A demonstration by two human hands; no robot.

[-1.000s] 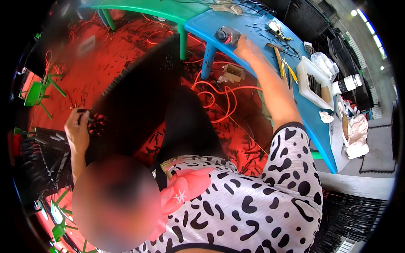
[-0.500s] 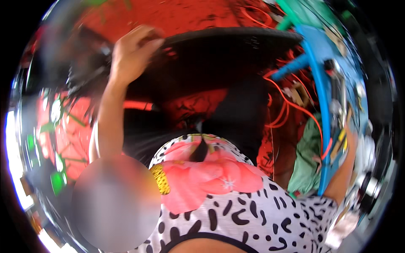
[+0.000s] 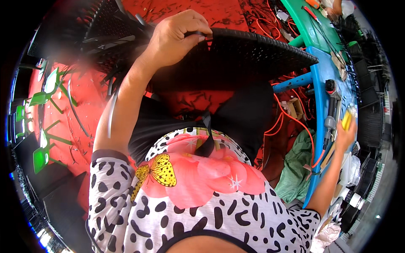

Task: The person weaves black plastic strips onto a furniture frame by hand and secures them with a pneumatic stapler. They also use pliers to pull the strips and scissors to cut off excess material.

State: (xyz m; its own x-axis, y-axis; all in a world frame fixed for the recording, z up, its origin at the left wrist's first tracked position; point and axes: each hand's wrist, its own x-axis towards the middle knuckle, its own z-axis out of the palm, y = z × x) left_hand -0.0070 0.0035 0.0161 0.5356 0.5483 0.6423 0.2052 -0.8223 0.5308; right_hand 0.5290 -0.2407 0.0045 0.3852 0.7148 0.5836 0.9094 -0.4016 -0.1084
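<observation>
A black woven panel [image 3: 261, 52], like plastic wickerwork, stands across my lap. My left hand [image 3: 175, 40] is closed over its upper edge, fingers curled and thumb pressed in. Loose black strips [image 3: 112, 43] stick out left of that hand. My right arm reaches over the blue table [image 3: 319, 63] at the right. There my right hand [image 3: 346, 135] is closed around a small yellow-handled tool [image 3: 346, 120], whose exact kind I cannot make out. Beside this hand on the table lies a grey and black power tool [image 3: 332, 107] joined to an orange hose [image 3: 291, 103].
Black scraps litter the red floor [image 3: 82, 114]. Green chair-like pieces [image 3: 40, 99] are at the left. A green sack [image 3: 295, 168] hangs or lies below the blue table. Beyond stands a green table [image 3: 314, 27], where another person's hand [image 3: 336, 9] shows.
My left hand has moved right along the panel's edge, and the panel has shifted slightly down and right. My right hand, with the yellow tool, has moved slightly away from me.
</observation>
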